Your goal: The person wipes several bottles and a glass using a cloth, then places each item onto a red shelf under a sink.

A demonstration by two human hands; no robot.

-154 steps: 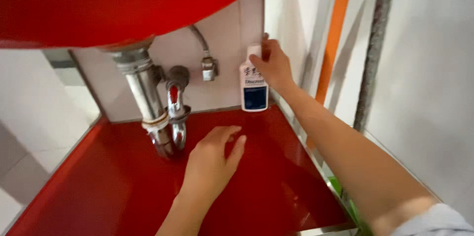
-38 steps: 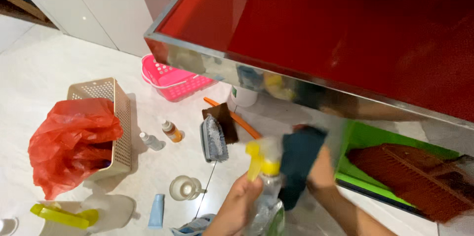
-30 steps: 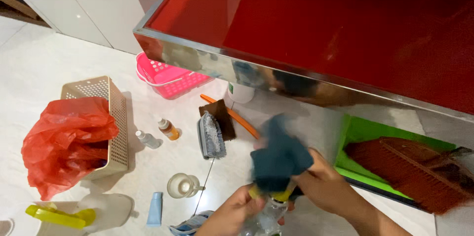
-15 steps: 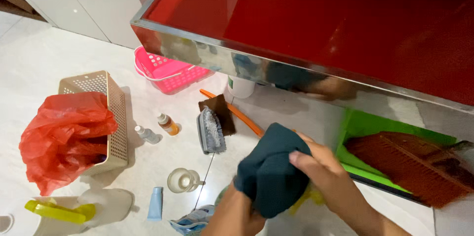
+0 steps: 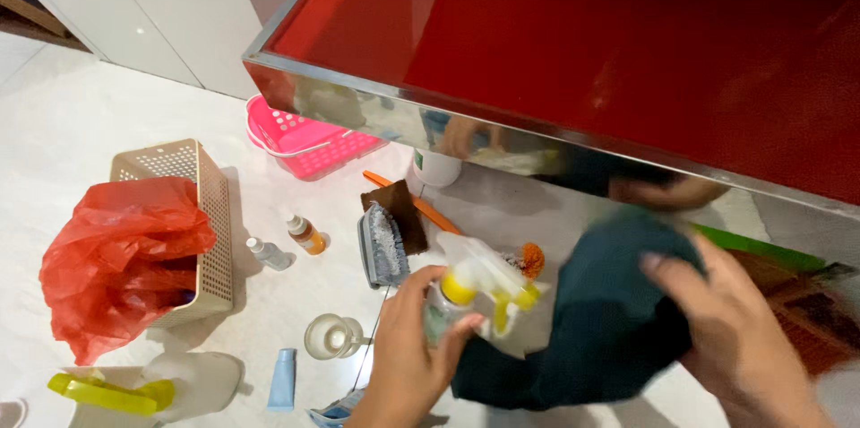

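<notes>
The clear plastic spray bottle with the yellow-and-white trigger head (image 5: 466,289) is blurred, and its lower body is hidden inside the left hand (image 5: 408,356), whose fingers are wrapped round it; it is held low in the middle of the view, above the white tiled floor (image 5: 81,123). Just beside it, the right hand (image 5: 735,329) grips a soft, crumpled dark teal cloth (image 5: 600,320), fingers curled over its top; the hand is cut off at the lower edge. Above them runs the glossy red cabinet shelf with a mirror-like metal edge (image 5: 430,128). On the floor lie a grey bristled scrub brush (image 5: 381,244), a small amber bottle (image 5: 306,235), a beige perforated plastic basket (image 5: 202,213) holding a crinkled red plastic bag (image 5: 116,267), and a pink slotted basket (image 5: 305,146)
</notes>
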